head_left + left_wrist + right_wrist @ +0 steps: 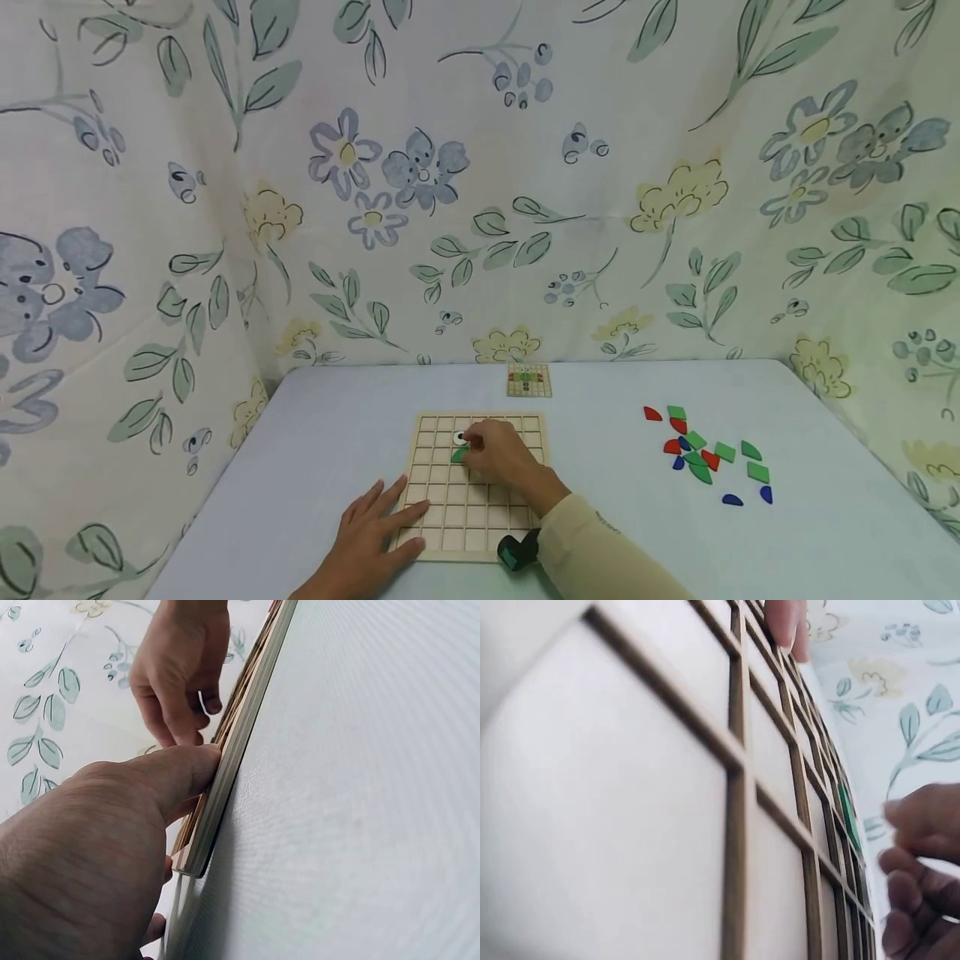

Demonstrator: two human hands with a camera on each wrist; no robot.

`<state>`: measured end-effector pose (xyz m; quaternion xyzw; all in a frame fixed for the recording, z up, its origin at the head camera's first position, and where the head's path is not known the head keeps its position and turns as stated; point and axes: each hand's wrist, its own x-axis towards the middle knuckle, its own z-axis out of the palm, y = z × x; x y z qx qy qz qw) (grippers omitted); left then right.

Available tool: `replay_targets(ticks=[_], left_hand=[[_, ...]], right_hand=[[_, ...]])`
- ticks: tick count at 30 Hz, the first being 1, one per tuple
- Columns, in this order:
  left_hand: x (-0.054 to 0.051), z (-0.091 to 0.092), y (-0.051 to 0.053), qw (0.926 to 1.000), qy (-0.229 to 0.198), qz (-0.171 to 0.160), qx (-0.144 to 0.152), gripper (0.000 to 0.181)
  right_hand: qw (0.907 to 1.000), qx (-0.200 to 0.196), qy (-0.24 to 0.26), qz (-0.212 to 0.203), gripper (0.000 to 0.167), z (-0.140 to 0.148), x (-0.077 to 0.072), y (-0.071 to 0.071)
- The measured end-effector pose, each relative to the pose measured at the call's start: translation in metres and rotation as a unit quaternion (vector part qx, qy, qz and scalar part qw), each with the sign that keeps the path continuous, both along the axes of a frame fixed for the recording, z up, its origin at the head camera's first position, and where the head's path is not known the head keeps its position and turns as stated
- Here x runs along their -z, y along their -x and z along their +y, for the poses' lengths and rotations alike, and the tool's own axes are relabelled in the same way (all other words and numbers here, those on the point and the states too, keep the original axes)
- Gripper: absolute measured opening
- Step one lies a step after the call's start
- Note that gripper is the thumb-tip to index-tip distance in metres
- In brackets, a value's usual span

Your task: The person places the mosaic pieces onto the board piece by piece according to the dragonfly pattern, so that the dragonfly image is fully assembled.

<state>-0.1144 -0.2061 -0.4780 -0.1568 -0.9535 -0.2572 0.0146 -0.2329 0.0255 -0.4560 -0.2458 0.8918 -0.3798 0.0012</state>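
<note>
In the head view, my right hand [501, 454] is over the upper middle of a square wooden grid board [465, 518]. Its fingertips pinch at the right edge of a white round piece with a dark spot [458, 437]; the wrist views hide that contact. Just below this piece, a green curved piece [458, 456] sits in a grid cell, partly under the fingers. My left hand [375, 527] rests with spread fingers on the board's left edge. Up close in the left wrist view, the left thumb [191, 766] presses on the board's rim [236, 746].
A small patterned card [529, 381] lies behind the board. Right of it are scattered red, green and blue flat pieces, among them a green square [757, 472] and a blue half-round [732, 500]. Floral cloth [525, 183] hangs behind the white table [615, 400].
</note>
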Motion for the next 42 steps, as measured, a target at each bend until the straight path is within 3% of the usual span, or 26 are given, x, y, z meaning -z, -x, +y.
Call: replay_targets(ticks=[9, 15, 20, 31, 37, 42], left_hand=[[-0.001, 0.000, 0.002, 0.9999, 0.006, -0.013, 0.001, 0.054], [-0.002, 0.000, 0.001, 0.9999, 0.008, -0.013, 0.005, 0.052], [0.000, 0.000, 0.001, 1.0000, 0.003, -0.007, 0.004, 0.052], [0.002, 0.001, 0.002, 0.9999, 0.006, -0.002, -0.008, 0.050], [0.003, 0.001, 0.002, 0.9998, 0.011, -0.006, -0.015, 0.052], [0.005, 0.000, 0.003, 0.9997, 0.015, -0.007, -0.017, 0.053]], right_hand=[[0.9969, -0.019, 0.063, 0.043, 0.022, 0.024, -0.039, -0.007], [0.9906, -0.023, 0.107, 0.082, 0.021, 0.052, -0.066, -0.021], [0.9889, -0.010, 0.109, 0.101, 0.024, 0.077, -0.083, -0.034], [0.9808, 0.013, 0.085, 0.175, 0.027, 0.132, -0.101, -0.058], [0.9706, 0.014, 0.081, 0.226, 0.033, 0.162, -0.103, -0.059], [0.9674, 0.043, 0.065, 0.241, 0.036, 0.190, -0.103, -0.059]])
